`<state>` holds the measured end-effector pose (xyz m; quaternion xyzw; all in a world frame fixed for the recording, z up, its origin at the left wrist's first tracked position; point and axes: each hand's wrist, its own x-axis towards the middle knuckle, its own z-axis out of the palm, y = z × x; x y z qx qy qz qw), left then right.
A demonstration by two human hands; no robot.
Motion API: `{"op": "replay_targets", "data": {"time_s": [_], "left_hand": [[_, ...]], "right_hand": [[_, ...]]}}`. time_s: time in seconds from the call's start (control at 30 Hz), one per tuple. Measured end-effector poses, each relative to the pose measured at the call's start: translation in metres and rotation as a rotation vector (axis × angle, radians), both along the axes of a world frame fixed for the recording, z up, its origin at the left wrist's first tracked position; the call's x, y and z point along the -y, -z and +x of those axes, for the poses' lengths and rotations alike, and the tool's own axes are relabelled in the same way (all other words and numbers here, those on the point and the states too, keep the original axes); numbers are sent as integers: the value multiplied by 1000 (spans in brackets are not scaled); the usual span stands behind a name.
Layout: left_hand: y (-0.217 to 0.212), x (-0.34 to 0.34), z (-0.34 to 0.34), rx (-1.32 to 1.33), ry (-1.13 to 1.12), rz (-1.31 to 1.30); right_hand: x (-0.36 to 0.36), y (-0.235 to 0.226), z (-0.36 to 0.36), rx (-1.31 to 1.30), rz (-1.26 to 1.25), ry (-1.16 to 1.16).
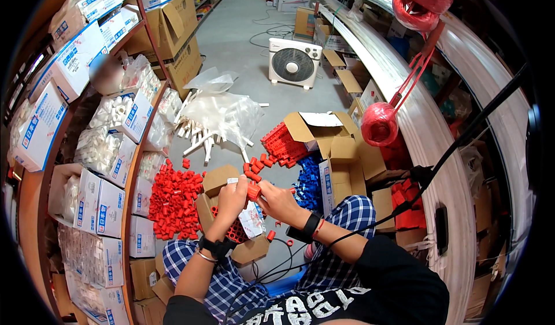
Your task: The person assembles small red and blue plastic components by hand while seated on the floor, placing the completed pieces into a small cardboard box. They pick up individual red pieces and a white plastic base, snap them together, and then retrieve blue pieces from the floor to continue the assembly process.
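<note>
Right then, we looked down over our own knees in checked trousers and found both hands busy above a small open cardboard box (250, 250) on the floor. Our left hand (231, 199) was curled, fingers closed around the top edge of a clear plastic bag (252, 220) that stood in the box, with red fittings showing inside it. Our right hand (276, 200) sat just beside the left, thumb and fingers pinched tight on a small red plastic fitting (253, 191), held right between the two hands above the bag. Left of the box lay a big heap of red fittings (174, 200), spread along the foot of the shelves. Beyond our hands a few loose red pieces (258, 164) were scattered, and farther right an open carton held rows of red clips (282, 146), with a pile of blue fittings (309, 183) just near it. Farther off, white pipe pieces (199, 140) poked out from under crumpled clear plastic bags (222, 111). A white box fan (293, 63) stood far down the aisle. On the left, shelves (136, 169) carried white and blue boxes. On the right, long white pipes (428, 146) ran away, with a red ball of twine (379, 124) hanging in front.
</note>
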<state>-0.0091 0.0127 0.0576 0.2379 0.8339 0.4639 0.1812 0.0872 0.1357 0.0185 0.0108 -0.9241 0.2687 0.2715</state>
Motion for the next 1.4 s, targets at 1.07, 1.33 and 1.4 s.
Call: {"op": "replay_targets", "data": {"time_s": [1.07,1.33,1.4], "left_hand": [[14,2,0,-246,-30,127],[1,3,3,-255,-6,120],[1,4,2,-288,-5,88]], "right_hand": [[2,-13,-2,212,-475,-80],[4,-14,-1,196,-465,-78],[5,-14,0,196,-489,-91]]}}
